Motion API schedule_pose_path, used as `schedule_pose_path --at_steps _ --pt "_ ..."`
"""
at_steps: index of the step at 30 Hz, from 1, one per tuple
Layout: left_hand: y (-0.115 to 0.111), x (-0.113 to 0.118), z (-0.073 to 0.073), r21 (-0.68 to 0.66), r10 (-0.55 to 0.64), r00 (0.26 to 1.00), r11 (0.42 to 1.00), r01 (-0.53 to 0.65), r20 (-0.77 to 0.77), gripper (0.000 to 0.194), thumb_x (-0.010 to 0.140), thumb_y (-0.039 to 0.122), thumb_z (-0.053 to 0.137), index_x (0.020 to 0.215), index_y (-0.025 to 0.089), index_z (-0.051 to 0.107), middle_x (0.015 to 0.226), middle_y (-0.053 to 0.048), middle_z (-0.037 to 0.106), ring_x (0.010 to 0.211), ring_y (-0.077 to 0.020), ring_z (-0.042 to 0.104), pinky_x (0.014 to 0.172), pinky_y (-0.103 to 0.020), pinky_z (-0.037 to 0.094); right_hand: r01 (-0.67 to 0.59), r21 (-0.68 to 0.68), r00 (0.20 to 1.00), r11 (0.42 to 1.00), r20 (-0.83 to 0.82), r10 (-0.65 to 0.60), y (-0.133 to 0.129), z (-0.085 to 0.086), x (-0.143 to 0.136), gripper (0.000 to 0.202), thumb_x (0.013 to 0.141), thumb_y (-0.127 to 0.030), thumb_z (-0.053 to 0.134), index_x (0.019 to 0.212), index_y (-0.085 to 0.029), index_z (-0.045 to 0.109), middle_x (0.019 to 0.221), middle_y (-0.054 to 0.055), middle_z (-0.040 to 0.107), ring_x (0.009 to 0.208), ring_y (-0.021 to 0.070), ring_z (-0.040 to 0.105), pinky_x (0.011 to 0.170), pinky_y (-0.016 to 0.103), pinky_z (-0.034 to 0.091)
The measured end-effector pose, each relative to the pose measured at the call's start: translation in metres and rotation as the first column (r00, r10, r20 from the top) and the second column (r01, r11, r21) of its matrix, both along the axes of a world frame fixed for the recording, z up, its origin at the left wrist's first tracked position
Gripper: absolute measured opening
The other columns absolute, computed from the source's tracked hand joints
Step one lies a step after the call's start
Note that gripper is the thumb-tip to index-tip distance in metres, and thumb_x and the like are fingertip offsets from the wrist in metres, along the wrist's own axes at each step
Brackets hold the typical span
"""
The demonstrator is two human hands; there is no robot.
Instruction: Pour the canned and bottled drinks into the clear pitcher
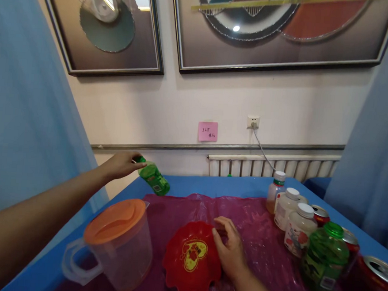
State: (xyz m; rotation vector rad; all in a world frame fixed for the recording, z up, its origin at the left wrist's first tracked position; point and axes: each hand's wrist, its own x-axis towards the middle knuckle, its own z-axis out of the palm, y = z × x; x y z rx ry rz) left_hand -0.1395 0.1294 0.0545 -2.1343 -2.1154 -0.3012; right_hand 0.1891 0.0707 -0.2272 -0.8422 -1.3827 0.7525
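Note:
Pinched around the green cap of a green bottle (154,178), my left hand (122,164) is at the far left edge of the table. The bottle leans, its base toward the right. My right hand (232,250) has its thumb and fingers apart at the right rim of a red scalloped bowl (201,270) with a yellow print inside. Nothing shows between those fingers. To the left of the bowl is a clear plastic pitcher (128,260) with an orange lid (115,222).
Along the right stand a capped bottle (273,197), white-capped jars (299,230), a green bottle (325,261) and several cans (375,282). Purple plastic sheeting (257,238) covers part of the blue table (191,184). Behind are a radiator (292,168) and a plugged-in cord (263,151).

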Motion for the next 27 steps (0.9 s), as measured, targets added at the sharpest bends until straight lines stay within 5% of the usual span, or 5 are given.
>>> schedule_pose_path --at_steps 4,10,19,23,27 --pt "-0.032 0.070 0.011 -0.044 -0.200 0.979 0.978 0.202 0.050 0.045 0.082 0.056 0.054 0.099 0.017 0.065 0.087 -0.007 0.069 0.078 -0.0214 0.060 0.069 -0.032 0.043 -0.039 0.007 0.999 0.999 -0.008 0.039 -0.003 0.006 0.003 0.037 0.088 -0.035 0.064 0.123 -0.022 0.061 0.113 0.009 0.068 0.099 0.0237 0.067 0.089 0.038 0.056" --pt "-0.070 0.155 -0.006 -0.167 -0.439 0.883 0.870 0.463 0.164 0.041 0.080 0.048 0.061 0.107 0.018 0.067 0.092 -0.005 0.069 0.083 -0.0202 0.061 0.074 -0.031 0.045 -0.230 0.082 0.973 0.970 0.056 0.226 -0.010 0.015 0.012 0.068 0.081 -0.043 0.074 0.142 -0.025 0.048 0.136 0.011 0.059 0.125 0.0296 0.056 0.107 0.047 0.045" --pt "-0.077 0.165 -0.039 -0.094 -0.491 0.813 0.836 0.541 0.314 0.046 0.085 0.045 0.060 0.123 0.020 0.061 0.106 -0.007 0.069 0.091 -0.0214 0.064 0.082 -0.035 0.052 -0.414 0.051 0.910 0.909 0.060 0.411 -0.015 0.031 0.015 0.065 0.075 -0.042 0.078 0.134 -0.024 0.055 0.126 0.008 0.067 0.115 0.0282 0.063 0.101 0.042 0.048" --pt "-0.105 0.154 -0.078 0.231 -0.457 0.826 0.887 0.399 0.330 0.053 0.089 0.044 0.058 0.138 0.026 0.049 0.130 -0.008 0.062 0.108 -0.0228 0.062 0.097 -0.039 0.050 -0.355 -0.002 0.931 0.935 0.083 0.354 -0.012 0.027 0.012 0.062 0.069 -0.034 0.081 0.126 -0.024 0.060 0.121 0.007 0.068 0.111 0.0279 0.062 0.099 0.042 0.048" --pt "-0.153 0.130 -0.160 0.488 -0.375 0.858 0.856 0.174 0.352 0.035 0.088 0.039 0.059 0.123 0.031 0.060 0.113 -0.003 0.071 0.097 -0.0211 0.068 0.086 -0.033 0.057 -0.250 -0.065 0.963 0.966 0.085 0.255 -0.010 0.020 0.008 0.059 0.070 -0.027 0.077 0.126 -0.023 0.058 0.123 0.007 0.066 0.113 0.0269 0.061 0.101 0.042 0.047"
